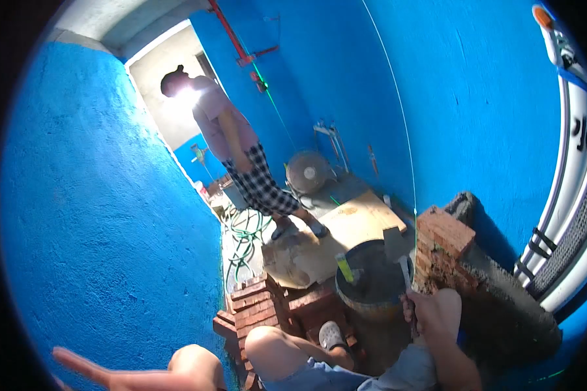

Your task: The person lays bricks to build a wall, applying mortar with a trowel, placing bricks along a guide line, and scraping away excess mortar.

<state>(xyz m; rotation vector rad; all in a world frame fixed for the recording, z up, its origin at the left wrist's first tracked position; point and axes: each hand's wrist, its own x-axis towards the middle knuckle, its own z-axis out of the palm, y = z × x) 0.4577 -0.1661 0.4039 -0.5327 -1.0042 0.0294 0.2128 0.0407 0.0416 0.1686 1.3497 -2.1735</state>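
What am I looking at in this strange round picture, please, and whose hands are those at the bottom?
The picture comes from a wide fisheye camera worn on a person's head, looking down, so straight edges bend. The right hand grips the handle of a trowel held over a bucket of dark mortar. The left hand is open, fingers spread, holding nothing. The person's bare knees show between them. Stacked red bricks lie ahead, a low brick wall stands to the right, and another person stands farther off between blue walls.

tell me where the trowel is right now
In the head view the trowel is right of centre, gripped by the right hand, its blade over the dark mortar bucket beside the low brick wall.
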